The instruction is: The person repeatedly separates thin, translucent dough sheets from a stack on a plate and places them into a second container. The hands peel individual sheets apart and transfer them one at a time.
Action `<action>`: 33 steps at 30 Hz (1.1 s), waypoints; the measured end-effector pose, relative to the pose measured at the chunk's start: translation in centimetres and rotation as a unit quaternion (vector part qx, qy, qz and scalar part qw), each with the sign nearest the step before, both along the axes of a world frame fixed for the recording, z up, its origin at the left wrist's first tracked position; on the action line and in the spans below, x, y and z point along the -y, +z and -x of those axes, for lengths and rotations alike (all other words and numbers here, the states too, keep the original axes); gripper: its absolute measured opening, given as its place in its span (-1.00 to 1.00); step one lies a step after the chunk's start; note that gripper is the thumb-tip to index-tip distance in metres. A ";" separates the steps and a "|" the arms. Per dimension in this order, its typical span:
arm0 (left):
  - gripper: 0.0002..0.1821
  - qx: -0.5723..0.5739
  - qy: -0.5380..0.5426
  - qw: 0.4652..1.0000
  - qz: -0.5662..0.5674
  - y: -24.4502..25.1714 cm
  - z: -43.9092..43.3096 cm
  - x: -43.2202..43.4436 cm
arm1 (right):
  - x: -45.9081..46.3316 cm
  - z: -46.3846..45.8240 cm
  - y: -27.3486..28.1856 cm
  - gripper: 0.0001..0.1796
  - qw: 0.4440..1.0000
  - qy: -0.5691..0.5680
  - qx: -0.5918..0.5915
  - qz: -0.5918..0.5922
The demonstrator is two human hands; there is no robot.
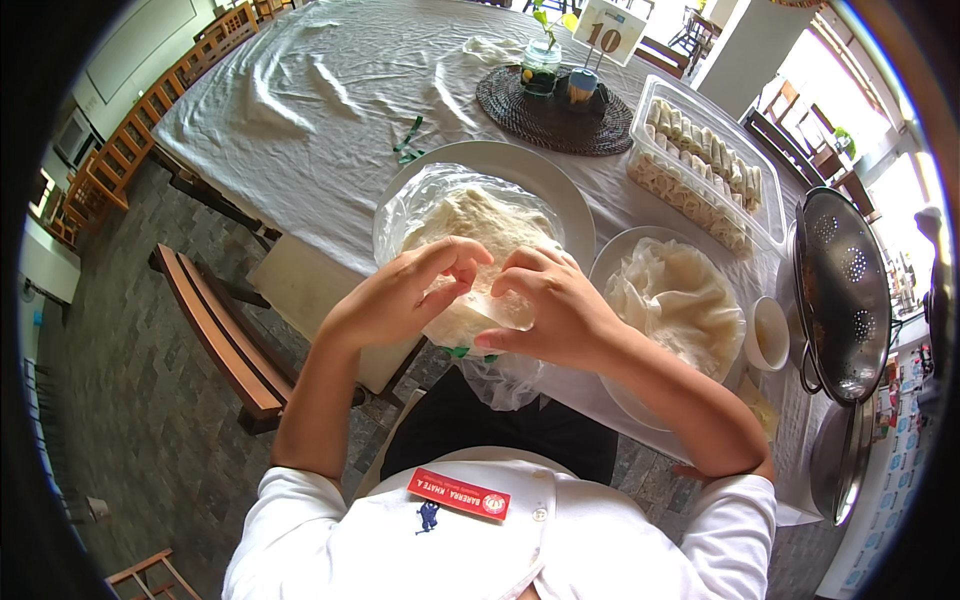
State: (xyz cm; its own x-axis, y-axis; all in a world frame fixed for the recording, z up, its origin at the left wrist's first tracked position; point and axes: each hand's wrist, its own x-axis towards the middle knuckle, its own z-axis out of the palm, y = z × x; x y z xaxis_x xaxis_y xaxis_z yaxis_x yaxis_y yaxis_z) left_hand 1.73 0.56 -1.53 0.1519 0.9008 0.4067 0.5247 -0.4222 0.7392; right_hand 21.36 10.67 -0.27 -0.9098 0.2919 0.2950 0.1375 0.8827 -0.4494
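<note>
My left hand [397, 296] has its fingers curled and its thumb close to them, above a clear plastic bag [397, 214]. Facing it, my right hand [559, 307] is bent, with a gap between thumb and fingers. A pale, floury mass [476, 214], perhaps a stack of thin wrappers, lies in the bag on a large white plate [566, 187]. Whether either hand pinches a thin sheet of it, I cannot tell. Beside my right forearm, round pale wrappers [667, 300] rest in a loose heap on a second plate [611, 259].
A clear plastic tub [705, 180] of several rolled wrappers stands at right. Near it are a small white bowl [766, 334] and a metal colander [847, 292]. A woven mat [510, 105] carries a plant jar [540, 67] and number sign [609, 31]. A bench [225, 330] stands left.
</note>
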 end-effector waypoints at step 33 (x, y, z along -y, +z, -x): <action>-0.90 0.062 0.000 0.993 0.100 2.4 1.8 -9.0 | -9.0 1.6 0.4 -0.55 0.936 0.007 0.027 0.350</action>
